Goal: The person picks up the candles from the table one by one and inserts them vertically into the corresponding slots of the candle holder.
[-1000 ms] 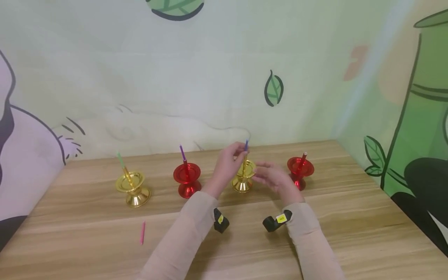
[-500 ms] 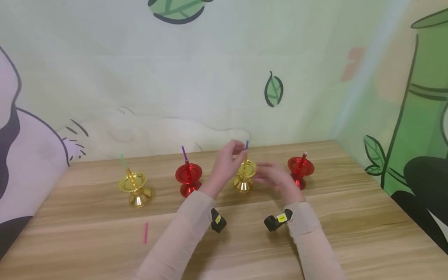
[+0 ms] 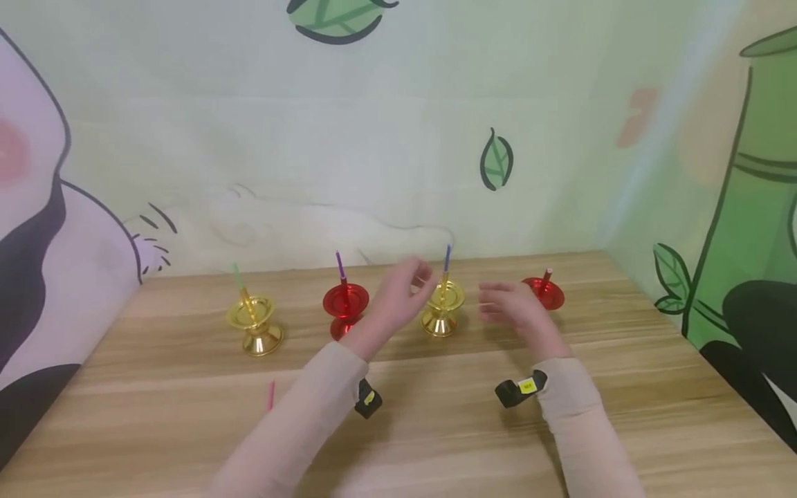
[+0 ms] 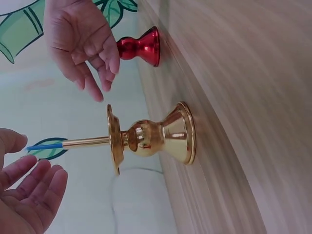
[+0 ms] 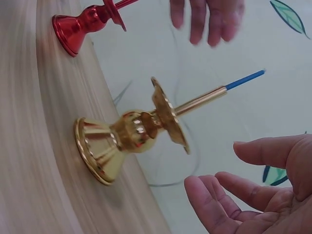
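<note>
A blue candle [image 3: 447, 257] stands upright in the tube of a gold candle holder [image 3: 439, 319], right of the middle of the table. Just left of it is my left hand [image 3: 403, 290], fingers loosely bent and nothing between them; the left wrist view shows thumb and fingertips apart near the blue tip [image 4: 45, 146]. My right hand [image 3: 512, 304] hovers to the holder's right, fingers extended and apart from it. Behind that hand, a red candle holder [image 3: 551, 294] with a short stub in its tube is partly hidden.
To the left stand a red candle holder [image 3: 346, 303] with a purple candle [image 3: 340, 263] and a gold candle holder [image 3: 261, 339] with a green candle [image 3: 237, 275]. A pink candle [image 3: 270, 395] lies on the wooden table [image 3: 448, 429] by my left sleeve. A printed backdrop rises behind.
My left hand has let go of the blue candle and drawn slightly left. My right hand has come off the gold holder and moved right. The view has shifted a little.
</note>
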`<state>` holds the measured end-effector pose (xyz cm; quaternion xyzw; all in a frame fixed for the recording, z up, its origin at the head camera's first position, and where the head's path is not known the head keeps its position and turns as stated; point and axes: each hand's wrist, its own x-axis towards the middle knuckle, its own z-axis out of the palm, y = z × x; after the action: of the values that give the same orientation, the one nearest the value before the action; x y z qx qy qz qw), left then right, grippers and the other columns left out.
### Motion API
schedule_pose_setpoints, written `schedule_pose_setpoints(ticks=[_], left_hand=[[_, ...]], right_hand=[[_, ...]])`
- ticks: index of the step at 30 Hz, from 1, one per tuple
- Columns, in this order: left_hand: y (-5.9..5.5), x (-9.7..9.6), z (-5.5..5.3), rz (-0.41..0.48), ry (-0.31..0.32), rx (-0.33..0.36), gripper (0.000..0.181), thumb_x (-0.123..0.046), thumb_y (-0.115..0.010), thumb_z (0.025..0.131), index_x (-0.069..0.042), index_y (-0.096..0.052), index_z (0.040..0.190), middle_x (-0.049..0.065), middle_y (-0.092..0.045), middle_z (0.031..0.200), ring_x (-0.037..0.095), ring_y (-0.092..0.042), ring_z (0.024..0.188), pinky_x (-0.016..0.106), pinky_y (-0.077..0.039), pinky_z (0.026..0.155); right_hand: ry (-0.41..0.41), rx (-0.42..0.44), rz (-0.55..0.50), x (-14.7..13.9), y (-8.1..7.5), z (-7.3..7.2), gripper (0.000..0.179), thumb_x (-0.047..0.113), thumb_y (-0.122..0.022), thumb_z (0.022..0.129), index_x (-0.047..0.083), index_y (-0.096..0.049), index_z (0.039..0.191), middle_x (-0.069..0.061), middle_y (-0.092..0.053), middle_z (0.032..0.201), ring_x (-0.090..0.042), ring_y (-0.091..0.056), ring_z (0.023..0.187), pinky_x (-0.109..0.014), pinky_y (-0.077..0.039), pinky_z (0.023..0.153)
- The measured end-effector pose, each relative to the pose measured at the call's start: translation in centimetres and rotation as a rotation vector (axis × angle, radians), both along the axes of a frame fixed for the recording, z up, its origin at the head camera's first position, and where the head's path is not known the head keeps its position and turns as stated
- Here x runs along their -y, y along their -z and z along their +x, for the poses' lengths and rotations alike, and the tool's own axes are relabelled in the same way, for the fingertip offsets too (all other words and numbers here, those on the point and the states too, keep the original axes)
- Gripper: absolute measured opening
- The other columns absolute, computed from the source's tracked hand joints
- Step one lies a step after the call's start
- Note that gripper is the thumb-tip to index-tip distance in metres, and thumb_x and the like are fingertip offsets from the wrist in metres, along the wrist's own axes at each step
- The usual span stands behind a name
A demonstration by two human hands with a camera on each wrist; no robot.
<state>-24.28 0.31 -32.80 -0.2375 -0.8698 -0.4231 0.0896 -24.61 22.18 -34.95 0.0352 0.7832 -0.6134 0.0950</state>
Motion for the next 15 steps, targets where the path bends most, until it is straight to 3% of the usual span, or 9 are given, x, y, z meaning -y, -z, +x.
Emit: schedule_pose_setpoints(ticks=[4, 8, 12, 15], left_hand=[[0.3, 1.3, 1.2, 0.008, -0.01, 0.025, 0.026, -0.02, -0.056, 0.095, -0.004, -0.056, 0.115, 0.01, -0.06, 0.112, 0.023, -0.06, 0.103, 0.035, -0.055, 0.085], [0.6, 2.7, 2.5, 0.0, -0.053, 0.018, 0.023, -0.015, -0.057, 0.092, -0.003, -0.058, 0.112, 0.012, -0.062, 0.111, 0.025, -0.061, 0.1, 0.037, -0.055, 0.084], [0.7, 4.0, 3.7, -0.048, -0.12, 0.02, 0.022, -0.015, -0.059, 0.09, -0.004, -0.06, 0.109, 0.011, -0.062, 0.11, 0.024, -0.061, 0.097, 0.038, -0.055, 0.083], [0.6, 4.8, 4.3, -0.074, -0.144, 0.018, 0.022, -0.014, -0.061, 0.09, -0.003, -0.06, 0.108, 0.011, -0.062, 0.108, 0.024, -0.062, 0.094, 0.038, -0.056, 0.081]], right_hand=[[0.004, -0.005, 0.092, -0.6, -0.6, 0.5, 0.046, 0.016, -0.049, 0.098, -0.004, -0.043, 0.139, -0.027, -0.045, 0.139, -0.033, -0.058, 0.115, -0.036, -0.05, 0.098], [0.0, -0.007, 0.155, -1.2, -1.1, 0.9, 0.047, 0.021, -0.05, 0.098, -0.001, -0.044, 0.139, -0.025, -0.047, 0.139, -0.036, -0.054, 0.12, -0.033, -0.052, 0.095], [-0.015, -0.04, 0.15, -1.8, -1.5, 1.3, 0.048, 0.02, -0.051, 0.098, -0.005, -0.042, 0.138, -0.028, -0.045, 0.138, -0.03, -0.06, 0.109, -0.031, -0.054, 0.091], [-0.033, -0.069, 0.148, -2.6, -1.6, 1.6, 0.048, 0.016, -0.048, 0.098, -0.01, -0.039, 0.138, -0.032, -0.043, 0.137, -0.018, -0.062, 0.094, -0.029, -0.055, 0.087]])
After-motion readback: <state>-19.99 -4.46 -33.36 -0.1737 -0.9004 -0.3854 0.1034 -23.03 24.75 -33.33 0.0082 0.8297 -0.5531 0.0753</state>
